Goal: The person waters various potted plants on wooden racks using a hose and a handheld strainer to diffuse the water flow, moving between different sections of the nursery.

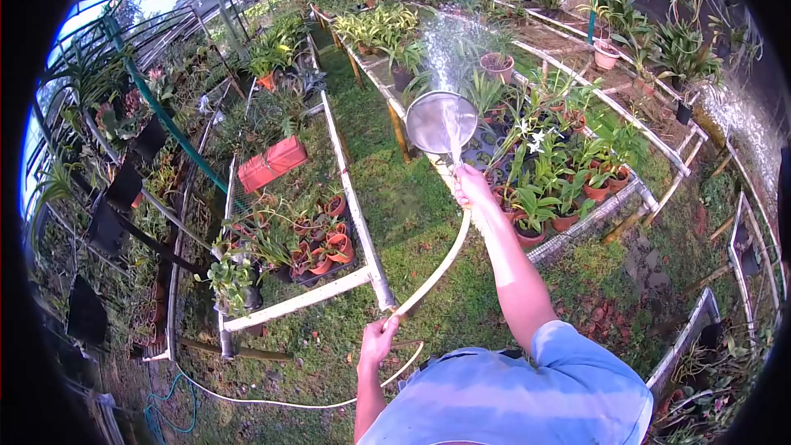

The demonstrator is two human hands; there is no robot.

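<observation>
Terracotta-orange pots (pixel 340 247), white flowers (pixel 535 142)

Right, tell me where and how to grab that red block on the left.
Probably pinch the red block midway along, across its long sides, coming from above: it looks long and narrow, its top is uncovered, and plants stand nearby at bench level.

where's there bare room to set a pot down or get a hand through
The grass strip between the left bench's white rail and the right bench's clay pots looks most open, though the hose crosses its near end. It's crowded around those pots and the white flowers, and among the left bench's near pots.
</observation>
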